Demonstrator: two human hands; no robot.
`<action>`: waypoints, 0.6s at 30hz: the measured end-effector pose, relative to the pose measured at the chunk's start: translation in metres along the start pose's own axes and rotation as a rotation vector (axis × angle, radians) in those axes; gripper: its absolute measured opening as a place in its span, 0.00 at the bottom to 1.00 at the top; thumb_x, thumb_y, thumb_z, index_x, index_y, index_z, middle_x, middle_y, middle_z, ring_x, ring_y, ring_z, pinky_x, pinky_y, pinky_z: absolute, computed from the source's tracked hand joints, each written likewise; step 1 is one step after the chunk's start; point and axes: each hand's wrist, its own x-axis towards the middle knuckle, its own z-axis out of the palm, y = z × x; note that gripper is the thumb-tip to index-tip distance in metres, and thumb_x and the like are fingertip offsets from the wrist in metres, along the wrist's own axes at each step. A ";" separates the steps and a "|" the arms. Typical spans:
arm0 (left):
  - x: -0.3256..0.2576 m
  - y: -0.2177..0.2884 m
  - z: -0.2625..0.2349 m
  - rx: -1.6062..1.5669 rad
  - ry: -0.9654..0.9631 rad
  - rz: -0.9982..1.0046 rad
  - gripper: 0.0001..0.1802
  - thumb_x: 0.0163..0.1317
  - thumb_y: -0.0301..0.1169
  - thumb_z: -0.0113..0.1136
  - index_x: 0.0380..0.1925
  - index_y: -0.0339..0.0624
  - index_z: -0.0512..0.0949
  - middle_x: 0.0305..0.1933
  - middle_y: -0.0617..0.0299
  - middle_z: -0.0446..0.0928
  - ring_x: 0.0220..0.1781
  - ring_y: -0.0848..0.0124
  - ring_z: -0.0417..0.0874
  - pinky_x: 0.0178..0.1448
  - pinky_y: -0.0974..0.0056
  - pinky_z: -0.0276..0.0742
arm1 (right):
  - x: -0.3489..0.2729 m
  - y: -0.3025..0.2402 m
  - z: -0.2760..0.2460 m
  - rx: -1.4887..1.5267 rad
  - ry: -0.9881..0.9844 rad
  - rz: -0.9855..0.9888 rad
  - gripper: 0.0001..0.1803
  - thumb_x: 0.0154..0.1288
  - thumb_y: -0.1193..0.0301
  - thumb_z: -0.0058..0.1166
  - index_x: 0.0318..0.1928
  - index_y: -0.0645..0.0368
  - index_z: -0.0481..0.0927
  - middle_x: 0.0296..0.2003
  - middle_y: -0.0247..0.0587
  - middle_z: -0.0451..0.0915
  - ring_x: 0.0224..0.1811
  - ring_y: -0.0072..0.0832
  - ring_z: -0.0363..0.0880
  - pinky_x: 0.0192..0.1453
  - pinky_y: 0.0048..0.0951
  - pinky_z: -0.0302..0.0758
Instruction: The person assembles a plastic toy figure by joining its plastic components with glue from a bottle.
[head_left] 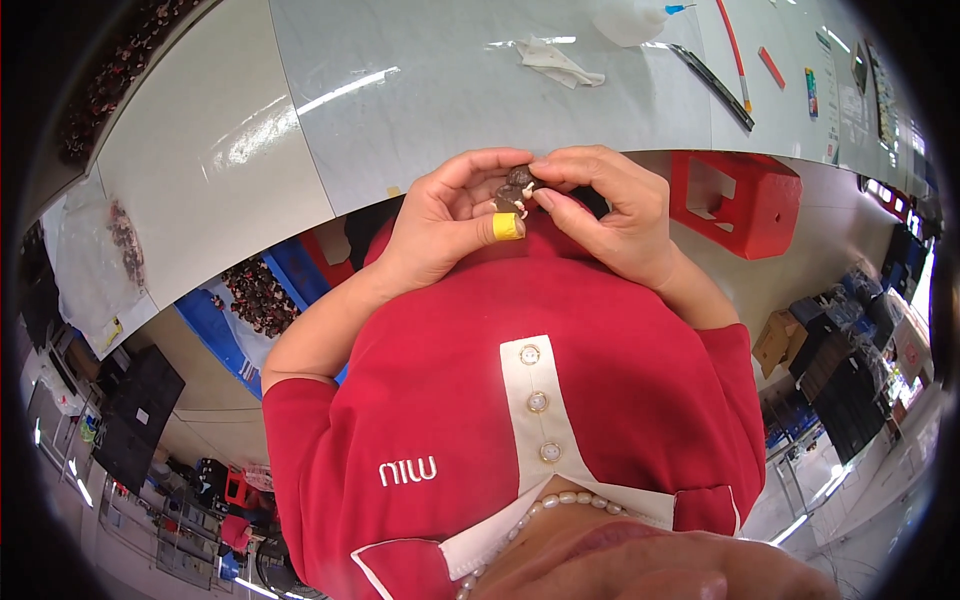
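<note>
In front of my chest, at the table's near edge, my two hands meet over a small dark brown figure point(519, 186) with cream-coloured bits. Its exact kind is too small to make out. My left hand point(440, 215) cups it from the left with curled fingers, and yellow tape point(508, 227) wraps that thumb. From the other side, my right hand point(615, 205) pinches the figure's upper right part between thumb and fingertips. Part of the figure is hidden by the fingers.
On the grey table point(420, 110) lie a crumpled tissue point(560, 63), a bottle with a blue tip point(630, 20), a dark slim tool point(712, 87) and a red-handled brush point(733, 45). A blue crate point(215, 335) holds several brown pieces. A red stool point(765, 205) stands right.
</note>
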 end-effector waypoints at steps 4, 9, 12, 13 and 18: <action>0.000 -0.004 -0.005 0.039 0.000 0.046 0.29 0.57 0.18 0.61 0.59 0.34 0.66 0.56 0.55 0.72 0.57 0.70 0.75 0.61 0.67 0.74 | 0.004 -0.004 0.006 -0.125 0.011 -0.018 0.12 0.51 0.80 0.63 0.39 0.63 0.81 0.35 0.42 0.83 0.30 0.28 0.82 0.33 0.22 0.79; 0.000 -0.003 -0.009 0.090 0.013 0.060 0.27 0.56 0.18 0.61 0.58 0.35 0.68 0.55 0.56 0.72 0.55 0.71 0.76 0.60 0.67 0.75 | 0.004 -0.008 0.006 -0.168 -0.070 0.072 0.12 0.51 0.79 0.63 0.39 0.64 0.82 0.33 0.42 0.83 0.29 0.28 0.82 0.30 0.23 0.78; 0.000 -0.006 -0.013 0.189 0.014 0.115 0.26 0.56 0.18 0.62 0.56 0.34 0.70 0.54 0.57 0.73 0.54 0.71 0.77 0.59 0.67 0.76 | 0.005 -0.005 0.008 -0.152 -0.074 0.069 0.11 0.52 0.77 0.62 0.38 0.63 0.82 0.30 0.42 0.82 0.26 0.29 0.80 0.27 0.25 0.77; 0.000 -0.007 -0.013 0.207 0.023 0.142 0.25 0.55 0.18 0.62 0.55 0.34 0.71 0.53 0.58 0.73 0.54 0.71 0.77 0.58 0.67 0.77 | 0.005 -0.005 0.008 -0.135 -0.084 0.080 0.10 0.53 0.77 0.62 0.38 0.63 0.82 0.29 0.42 0.82 0.26 0.30 0.81 0.27 0.26 0.77; 0.001 -0.011 -0.016 0.239 0.034 0.199 0.24 0.55 0.18 0.63 0.54 0.35 0.73 0.51 0.58 0.73 0.51 0.72 0.78 0.56 0.68 0.78 | 0.007 -0.006 0.010 -0.142 -0.097 0.089 0.09 0.53 0.77 0.61 0.37 0.64 0.81 0.28 0.43 0.82 0.26 0.33 0.81 0.28 0.27 0.77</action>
